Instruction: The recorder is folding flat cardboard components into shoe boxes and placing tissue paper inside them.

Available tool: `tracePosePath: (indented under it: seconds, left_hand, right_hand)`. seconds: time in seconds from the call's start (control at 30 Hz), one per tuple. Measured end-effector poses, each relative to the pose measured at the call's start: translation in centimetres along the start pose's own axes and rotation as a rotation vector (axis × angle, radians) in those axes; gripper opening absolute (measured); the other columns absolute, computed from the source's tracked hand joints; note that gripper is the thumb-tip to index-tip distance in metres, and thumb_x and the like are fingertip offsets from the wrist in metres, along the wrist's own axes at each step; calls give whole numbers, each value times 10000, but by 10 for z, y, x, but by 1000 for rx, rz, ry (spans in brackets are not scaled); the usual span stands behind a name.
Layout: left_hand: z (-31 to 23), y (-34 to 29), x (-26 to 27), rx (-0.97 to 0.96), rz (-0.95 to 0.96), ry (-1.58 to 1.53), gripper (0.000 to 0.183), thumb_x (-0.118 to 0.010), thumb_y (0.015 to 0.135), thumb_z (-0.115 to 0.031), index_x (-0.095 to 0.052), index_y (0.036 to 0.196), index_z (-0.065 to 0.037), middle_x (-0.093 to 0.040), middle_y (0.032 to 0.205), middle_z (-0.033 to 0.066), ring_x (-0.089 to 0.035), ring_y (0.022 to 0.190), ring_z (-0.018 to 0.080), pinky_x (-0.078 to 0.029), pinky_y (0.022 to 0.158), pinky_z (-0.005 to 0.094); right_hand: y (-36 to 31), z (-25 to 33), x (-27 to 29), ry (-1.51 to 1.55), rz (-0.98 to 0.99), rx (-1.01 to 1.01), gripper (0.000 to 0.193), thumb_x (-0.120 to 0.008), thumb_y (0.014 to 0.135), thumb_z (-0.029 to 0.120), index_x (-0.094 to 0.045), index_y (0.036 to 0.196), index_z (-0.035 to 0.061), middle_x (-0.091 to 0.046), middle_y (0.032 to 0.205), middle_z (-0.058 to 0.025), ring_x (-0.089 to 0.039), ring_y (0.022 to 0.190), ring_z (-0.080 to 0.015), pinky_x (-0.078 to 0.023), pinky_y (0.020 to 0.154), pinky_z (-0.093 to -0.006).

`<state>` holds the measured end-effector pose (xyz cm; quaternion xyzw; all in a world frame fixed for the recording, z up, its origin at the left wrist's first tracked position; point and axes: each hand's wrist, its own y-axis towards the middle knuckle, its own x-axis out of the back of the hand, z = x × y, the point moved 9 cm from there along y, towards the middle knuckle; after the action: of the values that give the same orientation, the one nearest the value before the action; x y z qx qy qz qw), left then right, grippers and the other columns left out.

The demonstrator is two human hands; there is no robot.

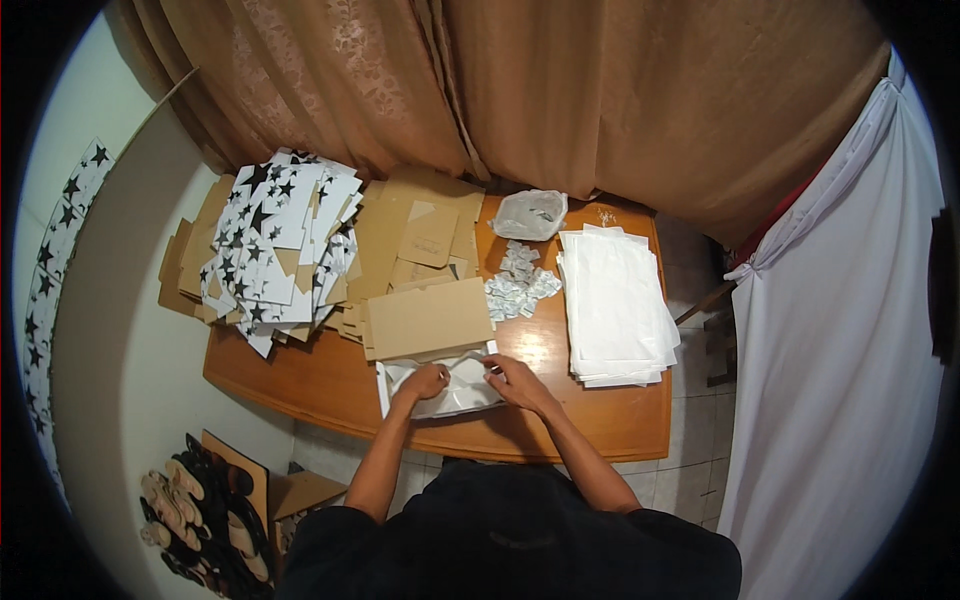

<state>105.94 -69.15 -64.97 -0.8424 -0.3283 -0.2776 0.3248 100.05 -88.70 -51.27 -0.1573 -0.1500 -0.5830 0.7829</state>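
Observation:
At the table's front edge lies an open cardboard box [430, 318], its brown lid tipped back. White paper [462, 388] lines the inside, crumpled and partly raised. My left hand [427, 381] is over the left half of the box, its fingers curled closed on the paper. By the right end of the box, my right hand [514, 381] has its fingers bent in a pinch at the paper's edge. Whatever lies under the paper is hidden.
A stack of white paper sheets [617, 305] lies at the right. Small silvery-white packets [522, 285] are heaped beside a plastic bag [530, 215]. Star-printed flat boxes [275, 240] and brown cardboard [425, 235] pile up at the left. Sandals [185, 500] stand lower left.

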Motion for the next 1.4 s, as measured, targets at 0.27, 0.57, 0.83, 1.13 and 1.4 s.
tracePosePath:
  seconds: [0.27, 0.57, 0.83, 1.13, 1.4]
  left_hand:
    - [-172, 11, 61, 23, -319, -226, 269, -638, 927, -222, -659, 1044, 20, -705, 982, 218, -681, 893, 356, -525, 818, 433]
    - [-187, 125, 5, 15, -206, -405, 279, -683, 905, -215, -677, 1041, 29, -732, 908, 201, -715, 846, 324, -549, 781, 414]
    - [-150, 217, 2, 50, -346, -288, 304, -680, 885, -143, -659, 1132, 32, -719, 871, 174, -708, 807, 290, -559, 762, 389]
    - [-132, 267, -8, 101, -291, -269, 443, -657, 860, -46, -597, 1282, 74, -670, 1114, 280, -627, 1099, 403, -497, 991, 444]
    - [-133, 267, -12, 43, -357, -272, 208, -691, 871, -64, -656, 1032, 62, -656, 1084, 241, -668, 949, 341, -540, 851, 404]
  right_hand:
    - [-24, -76, 102, -58, -104, -140, 387, -617, 954, 153, -564, 1298, -14, -656, 1199, -251, -657, 1079, -378, -534, 918, -427]
    - [27, -149, 136, -92, -137, -241, 395, -630, 934, 169, -574, 1274, -25, -659, 1176, -253, -656, 1079, -384, -520, 933, -445]
    - [95, -171, 149, -204, -233, -231, 373, -640, 894, 113, -578, 1218, -61, -677, 1097, -272, -656, 1052, -413, -516, 935, -459]
    - [134, -187, 146, -390, -279, -337, 415, -676, 856, 112, -548, 1230, -16, -603, 1131, -273, -607, 1059, -454, -503, 907, -515]
    - [131, -183, 148, -383, -492, -121, 291, -705, 821, 61, -627, 1093, -4, -650, 988, -239, -651, 879, -433, -524, 758, -492]
